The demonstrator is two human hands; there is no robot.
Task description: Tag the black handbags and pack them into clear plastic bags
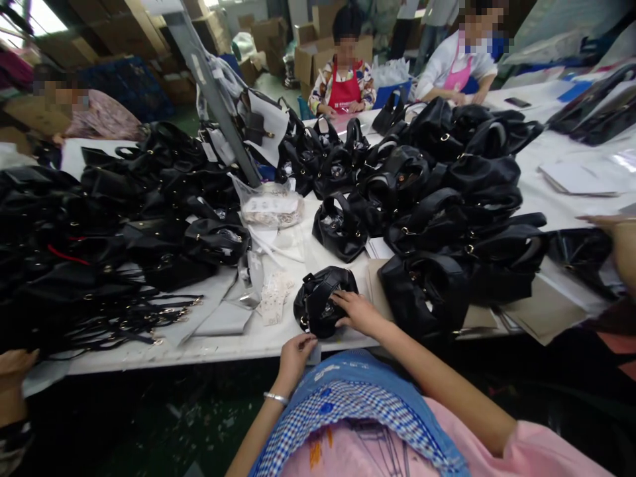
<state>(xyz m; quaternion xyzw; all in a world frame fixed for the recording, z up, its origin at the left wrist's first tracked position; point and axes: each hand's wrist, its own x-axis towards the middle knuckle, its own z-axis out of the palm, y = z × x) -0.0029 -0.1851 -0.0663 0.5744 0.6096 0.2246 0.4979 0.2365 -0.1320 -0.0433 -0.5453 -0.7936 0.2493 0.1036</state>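
A small black handbag (320, 299) lies on the white table (233, 344) just in front of me. My right hand (358, 313) rests on its near right side, fingers spread over the leather and touching the bag. My left hand (294, 358) sits at the table's front edge just below the bag, fingers curled in a pinch; what they hold, if anything, I cannot make out. A silver bangle (275, 397) circles my left wrist.
Heaps of black handbags (447, 192) cover the table to the left, centre and right. A pile of black straps (124, 318) lies front left, a clear packet (271, 207) behind. Other people sit at the far side, and another person's hand (616, 242) shows right.
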